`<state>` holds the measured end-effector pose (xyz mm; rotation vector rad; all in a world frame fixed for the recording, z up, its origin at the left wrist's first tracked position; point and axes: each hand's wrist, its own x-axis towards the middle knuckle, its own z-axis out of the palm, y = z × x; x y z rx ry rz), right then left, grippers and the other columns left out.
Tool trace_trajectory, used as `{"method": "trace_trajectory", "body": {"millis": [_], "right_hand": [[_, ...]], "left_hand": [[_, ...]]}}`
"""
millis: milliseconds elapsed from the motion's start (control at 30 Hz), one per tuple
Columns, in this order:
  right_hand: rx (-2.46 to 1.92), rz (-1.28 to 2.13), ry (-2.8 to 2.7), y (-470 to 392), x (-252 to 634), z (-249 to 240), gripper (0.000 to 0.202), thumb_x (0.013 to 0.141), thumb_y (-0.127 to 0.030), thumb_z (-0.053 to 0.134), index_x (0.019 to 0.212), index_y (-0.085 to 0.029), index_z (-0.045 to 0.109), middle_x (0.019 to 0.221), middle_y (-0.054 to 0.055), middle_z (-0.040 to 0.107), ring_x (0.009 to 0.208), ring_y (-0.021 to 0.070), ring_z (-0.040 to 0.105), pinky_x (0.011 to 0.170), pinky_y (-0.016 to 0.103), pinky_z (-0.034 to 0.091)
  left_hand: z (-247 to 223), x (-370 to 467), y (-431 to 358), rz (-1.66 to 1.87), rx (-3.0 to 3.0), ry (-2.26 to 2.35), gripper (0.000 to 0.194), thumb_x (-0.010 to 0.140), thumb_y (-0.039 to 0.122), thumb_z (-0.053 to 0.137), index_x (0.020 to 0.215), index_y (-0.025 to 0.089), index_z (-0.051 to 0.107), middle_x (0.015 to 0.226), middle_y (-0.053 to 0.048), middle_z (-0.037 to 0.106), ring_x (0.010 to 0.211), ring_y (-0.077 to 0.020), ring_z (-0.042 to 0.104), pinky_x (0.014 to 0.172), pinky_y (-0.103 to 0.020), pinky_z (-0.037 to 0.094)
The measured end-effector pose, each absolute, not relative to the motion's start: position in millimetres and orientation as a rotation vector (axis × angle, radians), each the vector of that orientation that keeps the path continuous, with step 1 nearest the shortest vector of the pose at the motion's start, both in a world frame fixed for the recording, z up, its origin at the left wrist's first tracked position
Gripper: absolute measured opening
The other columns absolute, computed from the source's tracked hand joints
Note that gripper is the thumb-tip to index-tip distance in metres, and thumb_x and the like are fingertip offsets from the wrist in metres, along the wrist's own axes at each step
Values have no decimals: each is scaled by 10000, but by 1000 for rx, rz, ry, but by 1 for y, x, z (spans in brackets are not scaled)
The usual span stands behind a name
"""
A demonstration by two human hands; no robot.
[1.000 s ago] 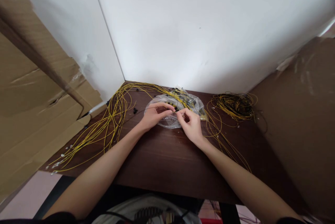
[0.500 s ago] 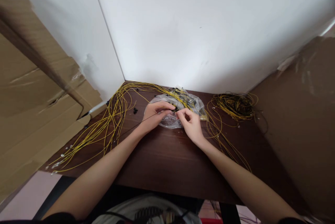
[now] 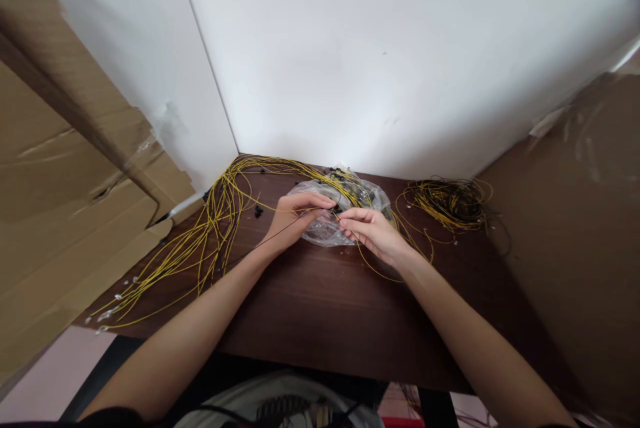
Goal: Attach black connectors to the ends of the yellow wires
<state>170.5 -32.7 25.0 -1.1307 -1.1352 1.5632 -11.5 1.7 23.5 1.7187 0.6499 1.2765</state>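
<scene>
Above the brown tabletop (image 3: 310, 321), the right hand (image 3: 374, 233), thumb and fingertips closed, grips a yellow wire (image 3: 380, 275) that loops below it. The left hand (image 3: 291, 220) pinches a dark wire (image 3: 285, 230) just beside. Behind both lies a clear plastic bag (image 3: 325, 235); a wire coil (image 3: 447, 203) lies right.

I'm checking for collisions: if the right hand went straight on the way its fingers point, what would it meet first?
Ahead of the right hand, the left hand appears first in line, close by, though depth is unclear.
</scene>
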Motion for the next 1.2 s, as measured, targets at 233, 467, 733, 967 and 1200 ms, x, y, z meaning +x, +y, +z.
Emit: {"method": "trace_trajectory", "body": {"millis": [233, 467, 733, 967, 1200], "right_hand": [[-1129, 1571, -1245, -33, 173, 25, 150, 602, -224, 722, 687, -147, 624, 620, -4, 619, 540, 74, 543, 524, 201, 434], [-1074, 1561, -1173, -33, 172, 24, 144, 613, -203, 704, 695, -158, 594, 644, -8, 621, 616, 108, 604, 539, 209, 467], [-1123, 1501, -1332, -38, 167, 29, 193, 649, -292, 675, 725, -163, 555, 707, 15, 620, 607, 129, 607, 430, 197, 410], [-1163, 1299, -1572, -36, 167, 24, 161, 694, -298, 648, 730, -157, 581, 610, -23, 566, 532, 79, 490, 485, 205, 357], [-1302, 833, -1785, -35, 170, 19, 143, 745, -296, 603, 768, -167, 661, 682, 5, 632, 554, 100, 495, 497, 223, 336]], "left_hand": [[23, -13, 4, 1235, 1720, 614, 111, 740, 226, 663, 811, 155, 710, 907, -100, 693, 880, -188, 644, 822, -330, 512], [23, -15, 5, 1225, 1711, 610, 135, 735, 258, 667, 806, 150, 707, 910, -103, 686, 869, -187, 642, 794, -316, 519], [28, -18, 6, 1250, 1923, 617, 125, 769, 242, 628, 805, 163, 718, 876, -98, 695, 846, -180, 638, 795, -306, 495], [26, -17, 6, 1227, 1934, 728, 126, 763, 238, 630, 838, 178, 711, 877, -80, 698, 850, -184, 628, 793, -304, 493], [21, -12, 7, 1180, 1611, 725, 164, 699, 219, 682, 839, 135, 689, 866, -91, 694, 816, -194, 641, 763, -312, 521]]}}
